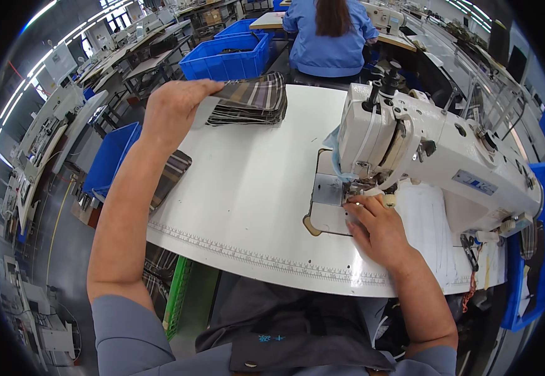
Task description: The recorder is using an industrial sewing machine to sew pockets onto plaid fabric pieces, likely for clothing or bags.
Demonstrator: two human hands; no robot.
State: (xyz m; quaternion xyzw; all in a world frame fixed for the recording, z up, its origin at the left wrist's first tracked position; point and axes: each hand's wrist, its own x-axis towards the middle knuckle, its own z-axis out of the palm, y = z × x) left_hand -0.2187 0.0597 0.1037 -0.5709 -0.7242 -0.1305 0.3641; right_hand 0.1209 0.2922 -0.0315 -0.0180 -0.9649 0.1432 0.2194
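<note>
Currently I see left hand (175, 108) pinching top plaid panel (250, 91), stack (247, 116) likely parked within reach.
Right hand (380, 230) half-curled at industrial sewing machine (432, 147); grip unclear.

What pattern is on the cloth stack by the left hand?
The cloth stack is plaid, in brown, grey and dark tones; the head view shows it.

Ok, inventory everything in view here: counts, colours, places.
plaid fabric stack: one, brown, table's far left
plaid piece: at least one, brown, table's left edge
sewing machine: one, white, table's right
table: one, white, centre
snips: one, dark, table's right
crate: one, green, below table's left
bins: at least four, blue, around table
co-worker: one, blue top, beyond table
workbenches: several, pale, background
left hand: one, bare, at stack
right hand: one, bare, by needle area
</note>
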